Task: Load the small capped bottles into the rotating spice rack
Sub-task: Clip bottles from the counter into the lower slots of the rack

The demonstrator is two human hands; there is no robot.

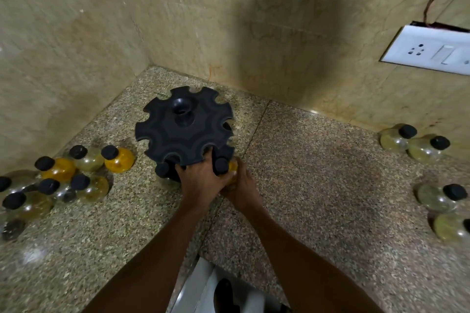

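Speckled granite counter (318, 185) in a corner of beige tiled walls, switch plate (429, 49) at right. Black spice rack (183, 127) near the corner, notched top tier mostly empty. Left hand (201, 178) clamped on the rack's near edge, steadying it. Right hand (241, 190) wrapped around an amber capped bottle (232, 168), pushing it into a lower slot just beside the left hand; black cap (221, 164) showing. Another cap (162, 169) seated in the slot to the left. Loose bottles clustered at left (76, 175), more well apart at right (412, 145) and far right (442, 198).

Handling guess: small, light, rigid round bodies, glass or clear plastic — cannot tell which. Smooth and bulbous, likely slippery and prone to rolling. Best hold around the belly, or pinch at the neck under the cap. Rack spins, so keep one hand on it while seating.
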